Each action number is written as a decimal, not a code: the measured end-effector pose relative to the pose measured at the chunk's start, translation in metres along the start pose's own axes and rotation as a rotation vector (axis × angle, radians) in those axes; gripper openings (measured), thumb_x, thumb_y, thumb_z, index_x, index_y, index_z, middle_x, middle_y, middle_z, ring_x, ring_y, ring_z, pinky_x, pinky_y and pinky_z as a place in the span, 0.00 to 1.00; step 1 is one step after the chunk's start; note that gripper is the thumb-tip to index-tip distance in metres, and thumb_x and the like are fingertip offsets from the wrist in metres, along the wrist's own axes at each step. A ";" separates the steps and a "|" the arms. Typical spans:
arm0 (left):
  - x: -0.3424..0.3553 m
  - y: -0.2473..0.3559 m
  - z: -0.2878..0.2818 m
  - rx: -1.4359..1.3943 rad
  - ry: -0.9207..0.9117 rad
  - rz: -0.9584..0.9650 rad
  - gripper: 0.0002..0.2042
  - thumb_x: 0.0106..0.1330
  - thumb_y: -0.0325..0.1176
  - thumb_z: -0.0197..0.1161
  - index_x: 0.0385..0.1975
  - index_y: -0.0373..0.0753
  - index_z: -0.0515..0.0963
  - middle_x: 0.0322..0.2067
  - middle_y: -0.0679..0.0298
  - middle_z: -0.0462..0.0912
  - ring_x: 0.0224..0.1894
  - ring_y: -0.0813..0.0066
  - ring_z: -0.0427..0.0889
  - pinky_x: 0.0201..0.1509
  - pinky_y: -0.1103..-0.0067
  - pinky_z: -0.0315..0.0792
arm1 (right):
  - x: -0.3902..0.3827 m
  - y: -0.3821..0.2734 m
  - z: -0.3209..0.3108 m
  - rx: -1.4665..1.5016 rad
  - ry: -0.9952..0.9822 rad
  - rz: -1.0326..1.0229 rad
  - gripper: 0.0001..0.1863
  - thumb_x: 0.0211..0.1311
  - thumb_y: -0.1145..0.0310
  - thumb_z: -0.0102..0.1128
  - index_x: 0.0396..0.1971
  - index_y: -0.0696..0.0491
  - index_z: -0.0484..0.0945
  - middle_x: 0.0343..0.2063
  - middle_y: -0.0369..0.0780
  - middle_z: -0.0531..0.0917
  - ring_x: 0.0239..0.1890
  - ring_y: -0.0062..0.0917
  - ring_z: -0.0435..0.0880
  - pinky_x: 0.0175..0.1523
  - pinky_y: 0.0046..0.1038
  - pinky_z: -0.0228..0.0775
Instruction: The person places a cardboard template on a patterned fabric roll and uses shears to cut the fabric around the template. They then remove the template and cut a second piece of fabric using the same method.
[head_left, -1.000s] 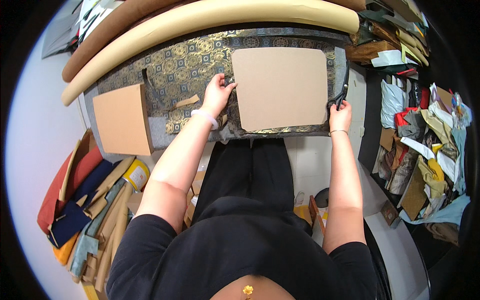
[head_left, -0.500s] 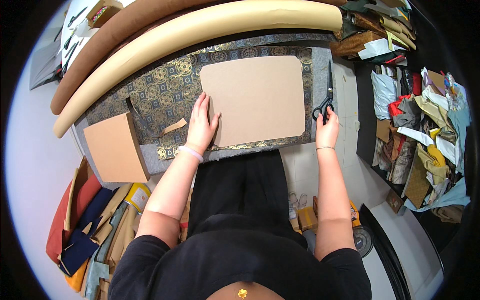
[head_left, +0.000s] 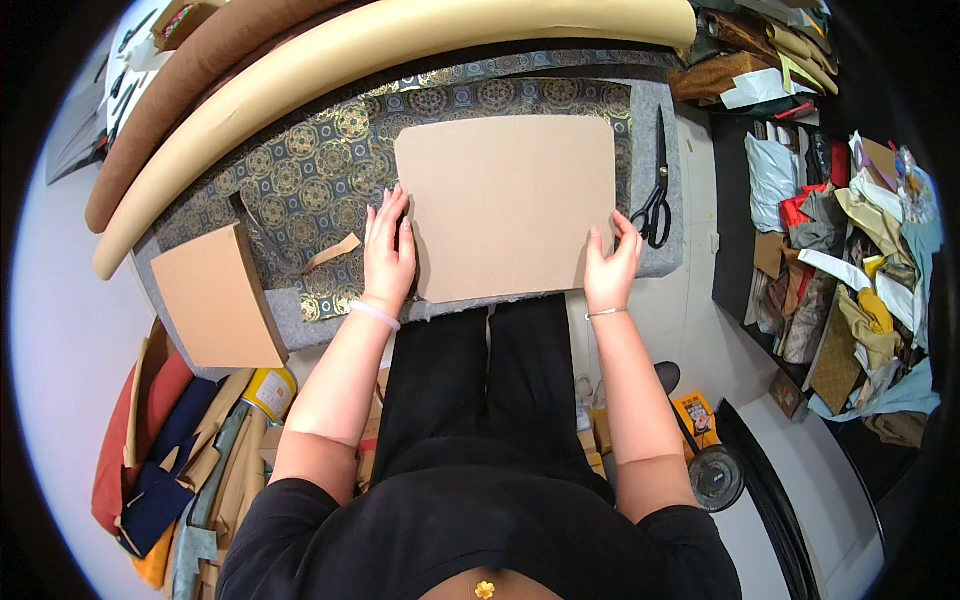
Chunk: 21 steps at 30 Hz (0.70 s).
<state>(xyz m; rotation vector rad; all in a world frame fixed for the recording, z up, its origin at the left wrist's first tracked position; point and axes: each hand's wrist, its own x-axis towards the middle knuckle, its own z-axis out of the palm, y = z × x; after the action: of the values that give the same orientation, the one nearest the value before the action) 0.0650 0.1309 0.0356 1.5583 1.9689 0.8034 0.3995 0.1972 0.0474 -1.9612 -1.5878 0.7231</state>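
Observation:
A rounded-corner cardboard sheet lies on blue-and-gold patterned fabric on a grey felt-covered table. My left hand is at the sheet's left edge, fingers stretched along it. My right hand is at the lower right edge, thumb and fingers apart and slightly curved. Just right of it, black scissors lie on the felt with blades pointing away from me. A thicker cardboard rectangle lies at the left, and a small tan scrap lies on the fabric.
Long cream and brown rolls line the table's far side. Piled fabric scraps and packets fill a black shelf at right. More rolls and a yellow can stand at lower left, beside a white wall.
My right hand has let go of the scissors and moved left to the sheet's edge. My left hand has lowered along the left edge, its fingers straightening. The sheet sits slightly lower in view.

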 end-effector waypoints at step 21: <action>0.007 -0.004 0.008 0.339 -0.029 0.042 0.28 0.73 0.34 0.63 0.73 0.43 0.68 0.78 0.62 0.63 0.74 0.57 0.66 0.77 0.58 0.55 | -0.002 -0.008 0.014 -0.158 -0.052 -0.114 0.29 0.68 0.72 0.64 0.68 0.58 0.72 0.70 0.49 0.71 0.73 0.46 0.67 0.77 0.44 0.58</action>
<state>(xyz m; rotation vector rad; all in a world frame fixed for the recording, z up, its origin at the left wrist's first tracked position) 0.0666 0.1379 0.0273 1.7931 2.1408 0.4746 0.3839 0.1973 0.0431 -1.9560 -1.8214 0.6250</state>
